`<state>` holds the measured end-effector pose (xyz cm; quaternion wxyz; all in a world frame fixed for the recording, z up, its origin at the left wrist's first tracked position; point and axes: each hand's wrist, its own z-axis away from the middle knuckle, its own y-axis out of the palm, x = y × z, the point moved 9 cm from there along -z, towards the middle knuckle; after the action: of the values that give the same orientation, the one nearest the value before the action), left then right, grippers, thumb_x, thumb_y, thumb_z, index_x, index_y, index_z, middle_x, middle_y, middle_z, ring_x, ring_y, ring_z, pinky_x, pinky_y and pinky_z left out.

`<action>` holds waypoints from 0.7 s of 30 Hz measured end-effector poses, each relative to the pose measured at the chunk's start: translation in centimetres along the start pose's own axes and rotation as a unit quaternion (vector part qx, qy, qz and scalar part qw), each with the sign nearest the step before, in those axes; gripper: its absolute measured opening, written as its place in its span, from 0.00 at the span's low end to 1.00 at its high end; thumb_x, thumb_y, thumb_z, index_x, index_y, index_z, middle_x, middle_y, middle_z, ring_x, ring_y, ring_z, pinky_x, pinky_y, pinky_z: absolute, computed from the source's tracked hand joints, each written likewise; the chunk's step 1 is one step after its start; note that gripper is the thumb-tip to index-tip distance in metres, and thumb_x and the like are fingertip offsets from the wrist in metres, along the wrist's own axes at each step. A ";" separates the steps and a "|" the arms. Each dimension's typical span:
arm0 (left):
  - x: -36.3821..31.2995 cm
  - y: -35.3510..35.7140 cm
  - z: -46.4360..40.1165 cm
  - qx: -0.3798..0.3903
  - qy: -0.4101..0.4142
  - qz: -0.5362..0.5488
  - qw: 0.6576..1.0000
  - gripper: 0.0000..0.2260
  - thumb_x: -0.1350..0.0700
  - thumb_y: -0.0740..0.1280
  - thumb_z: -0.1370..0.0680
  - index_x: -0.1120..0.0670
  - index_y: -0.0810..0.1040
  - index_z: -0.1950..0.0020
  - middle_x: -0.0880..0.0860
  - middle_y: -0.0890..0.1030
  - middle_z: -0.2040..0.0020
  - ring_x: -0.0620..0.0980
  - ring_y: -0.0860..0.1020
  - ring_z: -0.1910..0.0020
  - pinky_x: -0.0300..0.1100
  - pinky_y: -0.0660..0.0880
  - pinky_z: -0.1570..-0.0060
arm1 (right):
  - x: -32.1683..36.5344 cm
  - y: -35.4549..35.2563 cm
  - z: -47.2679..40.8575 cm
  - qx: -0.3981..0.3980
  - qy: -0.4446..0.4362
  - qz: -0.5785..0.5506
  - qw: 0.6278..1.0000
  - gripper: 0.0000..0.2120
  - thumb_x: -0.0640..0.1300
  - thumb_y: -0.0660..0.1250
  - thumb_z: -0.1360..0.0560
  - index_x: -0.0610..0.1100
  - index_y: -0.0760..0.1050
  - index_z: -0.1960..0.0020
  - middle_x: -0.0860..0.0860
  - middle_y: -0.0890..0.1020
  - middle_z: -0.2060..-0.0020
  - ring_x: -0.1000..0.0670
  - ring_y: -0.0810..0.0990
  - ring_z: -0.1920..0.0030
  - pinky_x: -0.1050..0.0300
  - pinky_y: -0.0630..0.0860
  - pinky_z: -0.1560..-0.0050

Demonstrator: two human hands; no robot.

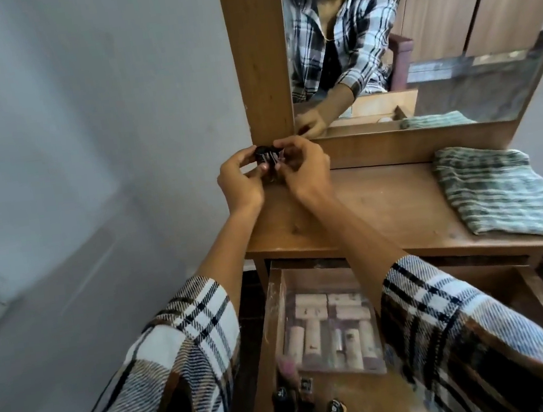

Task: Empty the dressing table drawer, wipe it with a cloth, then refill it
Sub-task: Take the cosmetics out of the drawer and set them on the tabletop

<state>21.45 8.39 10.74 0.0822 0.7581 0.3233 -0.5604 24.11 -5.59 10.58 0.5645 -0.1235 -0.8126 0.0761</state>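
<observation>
Both hands (274, 171) around small items (269, 157)

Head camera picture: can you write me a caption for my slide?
Both hands hold small dark bottles over the tabletop, above the open, still-full drawer; a folded cloth waits.

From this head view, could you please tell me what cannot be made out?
- Small dark items: both hands' fingers hide them; count and kind unclear.
- Drawer: the forearms and bottom edge cut off its contents.
- Clear box labels: too blurred to read.
- Folded cloth: right edge clips it.
</observation>
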 end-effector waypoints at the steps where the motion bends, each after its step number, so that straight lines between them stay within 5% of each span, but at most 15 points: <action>1: 0.1 0.1 -0.1 -0.002 0.001 -0.006 1.000 0.15 0.66 0.67 0.25 0.60 0.76 0.38 0.56 0.79 0.41 0.48 0.76 0.43 0.24 0.68 0.52 | 0.0 0.1 -0.1 0.006 -0.001 0.002 1.000 0.17 0.28 0.66 0.28 0.42 0.77 0.42 0.50 0.79 0.51 0.53 0.78 0.51 0.62 0.76 0.46; 6: 0.2 0.6 -0.5 0.004 0.013 -0.028 1.000 0.15 0.65 0.66 0.24 0.59 0.76 0.37 0.55 0.78 0.40 0.50 0.76 0.41 0.33 0.71 0.45 | 0.1 0.6 -0.7 0.010 -0.030 0.060 0.998 0.16 0.29 0.66 0.29 0.45 0.76 0.45 0.48 0.77 0.48 0.50 0.78 0.49 0.54 0.77 0.44; 12: 0.4 0.8 -0.9 0.000 0.021 -0.052 0.998 0.13 0.66 0.65 0.24 0.59 0.74 0.40 0.55 0.77 0.41 0.48 0.75 0.42 0.21 0.66 0.54 | 0.7 0.9 -0.4 -0.004 -0.073 0.100 0.992 0.14 0.31 0.65 0.27 0.42 0.74 0.44 0.46 0.73 0.47 0.52 0.74 0.50 0.55 0.76 0.45; 15: 0.8 1.1 -1.0 0.000 0.010 -0.057 0.998 0.13 0.66 0.64 0.23 0.59 0.74 0.39 0.55 0.77 0.41 0.48 0.75 0.43 0.23 0.67 0.55 | 0.6 0.6 -0.6 -0.017 -0.066 0.110 0.992 0.15 0.33 0.68 0.27 0.45 0.75 0.43 0.48 0.75 0.47 0.52 0.76 0.50 0.54 0.78 0.46; 21: 0.5 0.8 -0.4 0.009 -0.018 -0.066 0.998 0.21 0.66 0.66 0.24 0.58 0.68 0.32 0.56 0.71 0.33 0.53 0.71 0.35 0.40 0.68 0.37 | 0.9 -1.1 0.0 -0.039 -0.041 0.083 0.995 0.19 0.38 0.74 0.32 0.47 0.74 0.43 0.52 0.79 0.50 0.52 0.79 0.52 0.51 0.80 0.51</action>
<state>22.35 8.20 10.23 0.0440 0.7253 0.3664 -0.5811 23.69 -6.44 11.65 0.5170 -0.2090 -0.8246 0.0958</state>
